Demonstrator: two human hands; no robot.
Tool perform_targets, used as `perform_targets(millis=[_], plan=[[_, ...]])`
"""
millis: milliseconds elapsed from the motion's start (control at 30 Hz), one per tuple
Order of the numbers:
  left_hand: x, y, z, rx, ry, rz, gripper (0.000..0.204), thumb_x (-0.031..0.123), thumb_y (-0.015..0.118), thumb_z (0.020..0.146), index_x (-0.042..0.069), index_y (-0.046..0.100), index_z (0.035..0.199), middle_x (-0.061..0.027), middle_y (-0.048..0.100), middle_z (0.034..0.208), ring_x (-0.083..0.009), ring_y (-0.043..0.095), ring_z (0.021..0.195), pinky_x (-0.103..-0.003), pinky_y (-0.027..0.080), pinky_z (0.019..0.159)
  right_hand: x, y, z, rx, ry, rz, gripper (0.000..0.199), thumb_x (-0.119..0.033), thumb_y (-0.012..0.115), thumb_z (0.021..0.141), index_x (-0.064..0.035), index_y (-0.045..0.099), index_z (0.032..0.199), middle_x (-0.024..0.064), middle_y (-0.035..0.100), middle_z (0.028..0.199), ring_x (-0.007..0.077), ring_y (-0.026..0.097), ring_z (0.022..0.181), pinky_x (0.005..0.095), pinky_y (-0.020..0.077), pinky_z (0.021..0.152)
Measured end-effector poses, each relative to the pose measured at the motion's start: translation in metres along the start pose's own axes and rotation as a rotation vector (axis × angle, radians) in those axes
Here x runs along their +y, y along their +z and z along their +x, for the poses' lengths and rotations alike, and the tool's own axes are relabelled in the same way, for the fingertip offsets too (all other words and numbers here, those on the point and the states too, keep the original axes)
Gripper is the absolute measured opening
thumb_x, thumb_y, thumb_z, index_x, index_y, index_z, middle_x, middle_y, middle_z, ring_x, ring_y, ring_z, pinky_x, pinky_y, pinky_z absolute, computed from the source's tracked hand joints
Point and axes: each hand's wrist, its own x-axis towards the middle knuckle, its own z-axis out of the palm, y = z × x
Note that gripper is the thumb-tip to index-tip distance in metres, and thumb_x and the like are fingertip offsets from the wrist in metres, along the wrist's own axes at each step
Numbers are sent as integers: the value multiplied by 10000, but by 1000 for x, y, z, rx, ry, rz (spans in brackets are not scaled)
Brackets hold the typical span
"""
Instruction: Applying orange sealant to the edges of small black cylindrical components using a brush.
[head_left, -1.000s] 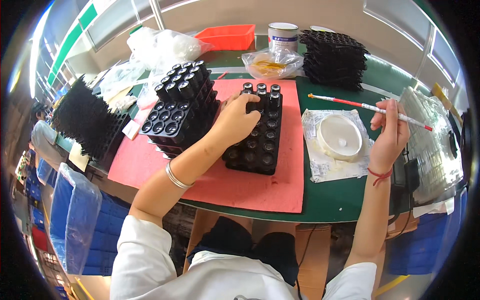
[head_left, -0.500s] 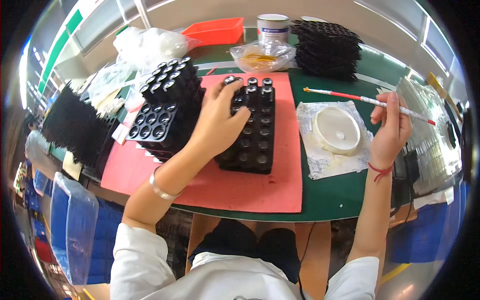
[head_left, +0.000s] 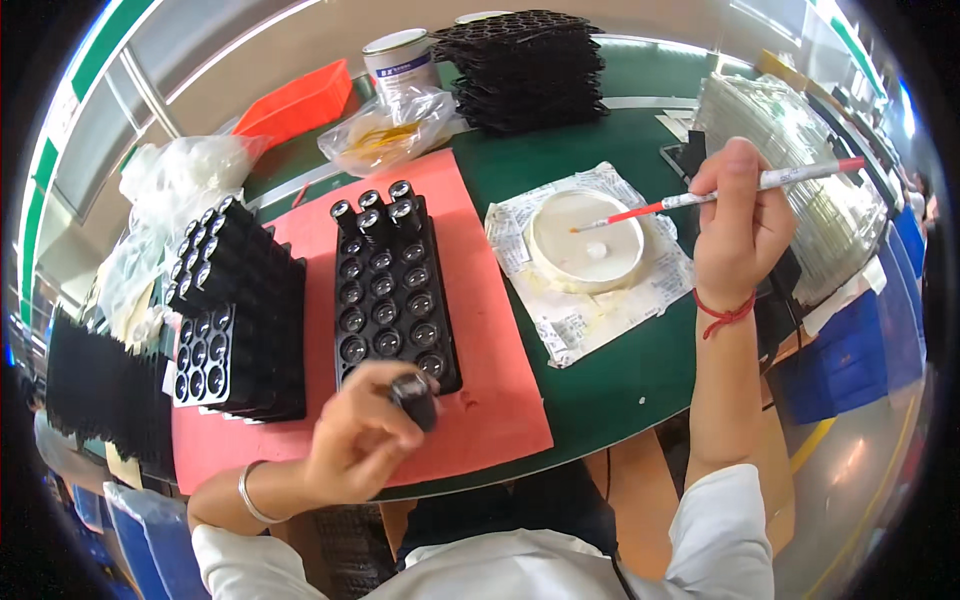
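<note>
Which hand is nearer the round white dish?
Right. The right hand is to the right of the white dish; the left hand is farther away, left of it and nearer the body.

Left forearm (head_left: 215,497): nearly level in the head view, extending from lower left toward centre. Left hand (head_left: 360,435): fingers curled toward the thumb in a pinch grip. Right forearm (head_left: 737,395): nearly vertical, extending upward from lower right. Right hand (head_left: 743,232): higher in view than the left hand; fingers bent in a pen-type grip. Hands: well apart.
</note>
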Motion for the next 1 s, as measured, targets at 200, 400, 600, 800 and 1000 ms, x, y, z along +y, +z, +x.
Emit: perform_targets(millis=[200,400,600,800,1000], plan=[[-7,12,-7,-156,-77,-191,287,-60,579,696,44,425,914,-206,474,1039,-268,507,940,-341,411,789,0,0,2,19,36,-31,326,-184,429,867,-31,437,579,23,411,562,76,356,542,205,261,495],[-7,8,-9,-158,-232,-350,396,-52,570,728,20,299,1008,-205,445,1075,-221,502,975,-330,427,820,12,5,1,-45,18,-3,259,-191,518,837,23,571,700,-14,476,548,15,356,485,159,249,447],[2,5,1,-173,-431,-238,444,-19,621,687,-9,456,1099,-135,516,1012,-193,523,939,-291,425,811,11,12,0,-18,68,-160,267,-209,544,824,12,567,675,-18,480,551,21,379,516,161,285,474],[-1,3,4,-223,-313,-81,353,-9,650,630,-46,557,969,-135,528,954,-208,516,878,-267,437,775,19,15,-3,28,68,-198,258,-215,553,819,16,580,708,-21,489,562,18,389,526,160,298,479],[1,4,5,-219,-330,-89,387,44,709,614,-46,555,957,-134,554,925,-206,535,856,-278,441,751,26,16,-6,141,4,-253,248,-203,527,834,11,585,723,-19,497,564,13,397,527,161,298,467]])
